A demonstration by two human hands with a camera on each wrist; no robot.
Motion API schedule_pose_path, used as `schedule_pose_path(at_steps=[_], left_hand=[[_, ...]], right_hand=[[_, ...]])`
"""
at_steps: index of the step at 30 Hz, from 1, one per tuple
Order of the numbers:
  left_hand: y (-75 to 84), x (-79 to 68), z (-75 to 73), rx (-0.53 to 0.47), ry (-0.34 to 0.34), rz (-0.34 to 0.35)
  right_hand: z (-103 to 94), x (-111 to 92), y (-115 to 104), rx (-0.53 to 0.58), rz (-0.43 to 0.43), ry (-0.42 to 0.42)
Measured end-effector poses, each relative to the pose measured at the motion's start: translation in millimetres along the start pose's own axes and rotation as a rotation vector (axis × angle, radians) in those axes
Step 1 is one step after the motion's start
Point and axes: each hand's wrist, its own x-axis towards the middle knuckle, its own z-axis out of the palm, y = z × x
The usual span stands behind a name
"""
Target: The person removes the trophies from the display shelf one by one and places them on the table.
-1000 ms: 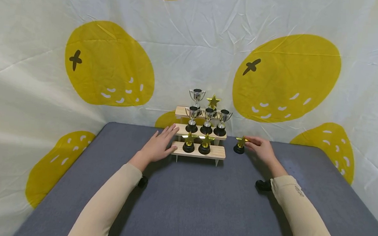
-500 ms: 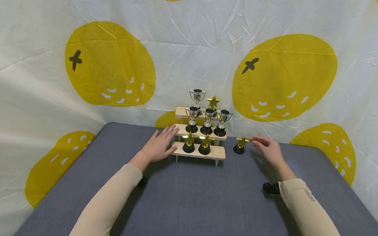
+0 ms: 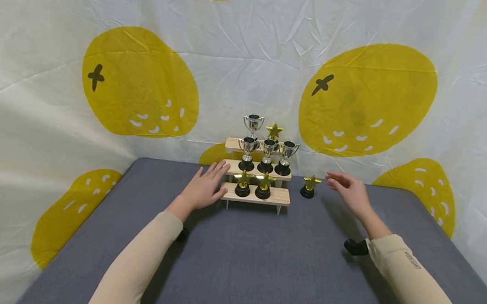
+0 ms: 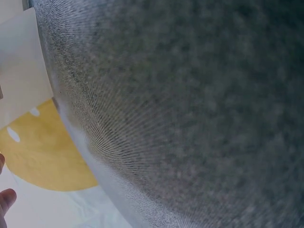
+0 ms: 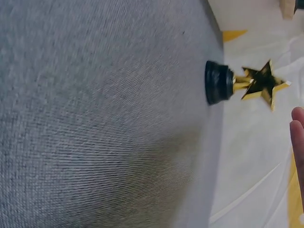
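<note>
A gold star trophy (image 3: 308,187) on a black base stands upright on the table, right of a three-tier wooden display stand (image 3: 280,197). My right hand (image 3: 350,192) hovers to the right of that trophy, fingers relaxed, a gap between them; in the right wrist view its fingertips (image 5: 297,128) show at the edge beside the star trophy (image 5: 263,85). My left hand (image 3: 203,186) is spread flat, its fingertips right at the left ends of the lower two tiers. Only the tips of left fingers (image 4: 6,199) appear in the left wrist view.
Two gold star trophies (image 3: 263,187) stand on the bottom tier. Several silver cup trophies (image 3: 267,154) line the middle tier. The top tier bears a silver cup (image 3: 253,124) and a gold star (image 3: 275,131). Behind the grey table (image 3: 237,262) hangs a white cloth (image 3: 248,69) with yellow fruit prints.
My right hand has let go of the gold star trophy and drawn away to the right. The trophy stays standing where it was. The left hand keeps its place.
</note>
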Motion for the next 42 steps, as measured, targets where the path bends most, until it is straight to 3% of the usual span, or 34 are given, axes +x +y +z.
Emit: schedule_pose_path(at_steps=[15,23,42], left_hand=[[1.8,2.8,0.0,0.0,0.007,0.004],[-1.1,0.7,1.1,0.004,0.023,-0.006],[-0.9,-0.6,-1.6,-0.001,-0.003,0.002]], right_hand=[[11.7,-4,-35,0.013,-0.121,-0.015],[28.7,-2,-52,-0.008,-0.136,-0.052],[70.2,-4,-66,0.033,-0.104,-0.154]])
